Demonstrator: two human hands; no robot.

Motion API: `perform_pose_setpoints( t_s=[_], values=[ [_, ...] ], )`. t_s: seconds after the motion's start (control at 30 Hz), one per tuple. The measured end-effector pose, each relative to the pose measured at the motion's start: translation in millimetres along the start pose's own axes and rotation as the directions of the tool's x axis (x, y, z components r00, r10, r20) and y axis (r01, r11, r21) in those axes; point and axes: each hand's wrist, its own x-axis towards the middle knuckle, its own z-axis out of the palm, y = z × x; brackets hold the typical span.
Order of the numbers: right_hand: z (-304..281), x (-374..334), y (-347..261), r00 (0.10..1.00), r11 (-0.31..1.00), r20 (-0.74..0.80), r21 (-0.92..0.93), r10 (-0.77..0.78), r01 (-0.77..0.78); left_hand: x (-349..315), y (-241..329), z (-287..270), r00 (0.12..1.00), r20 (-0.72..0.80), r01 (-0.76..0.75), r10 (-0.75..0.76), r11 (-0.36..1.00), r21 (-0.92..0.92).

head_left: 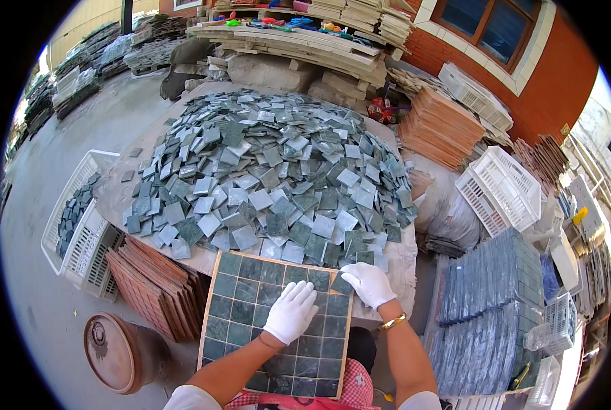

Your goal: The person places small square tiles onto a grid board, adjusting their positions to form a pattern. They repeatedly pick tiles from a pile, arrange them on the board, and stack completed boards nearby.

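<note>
A wooden tray (206, 309) rests at my lap against the near edge of the work surface, filled with rows of square dark green stone tiles. My left hand (292, 313), in a white glove, lies flat over the middle tiles with its fingers stretched out. At the tray's far right corner, my right hand (368, 284), also gloved, is closed with thumb and fingers on the edge of a green stone tile (341, 283). That tile sits askew, and bare wood shows beside it. Beyond the tray spreads a large heap of loose green and grey tiles (271, 178).
At left stand a white plastic crate (90, 236) of tiles, reddish-brown stacked panels (152, 283) and a brown lidded barrel (117, 352). To the right are plastic-wrapped tile stacks (486, 307) and a white basket (500, 188). Stacked boards (305, 44) lie behind the heap.
</note>
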Motion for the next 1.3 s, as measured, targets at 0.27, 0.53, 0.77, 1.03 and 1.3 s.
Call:
perform_pose_setpoints(
  t_s=[0.27,0.53,0.77,1.03,1.3],
  values=[
    [15,-6,-27,0.995,0.973,-0.091,-0.218,0.050,-0.069,-5,-1,0,0.982,-0.177,-0.083,0.065,0.992,-0.095],
    [52,-20,-41,0.978,0.992,-0.174,-0.037,0.116,-0.124,-5,-1,-5,0.990,-0.139,-0.039,0.020,0.990,-0.137],
    [70,-40,-48,0.924,0.993,-0.376,0.116,0.065,-0.023,-17,-61,-19,0.868,-0.077,0.494,-0.490,0.843,0.212],
    [79,-38,-59,0.839,0.982,-0.535,0.187,0.104,-0.003,-16,-65,-32,0.920,0.068,0.350,-0.386,0.888,0.297],
    [93,-34,-61,0.943,0.921,-0.315,-0.328,0.106,-0.213,-18,-18,-28,0.964,0.208,0.116,-0.167,0.964,0.238]
  ],
)
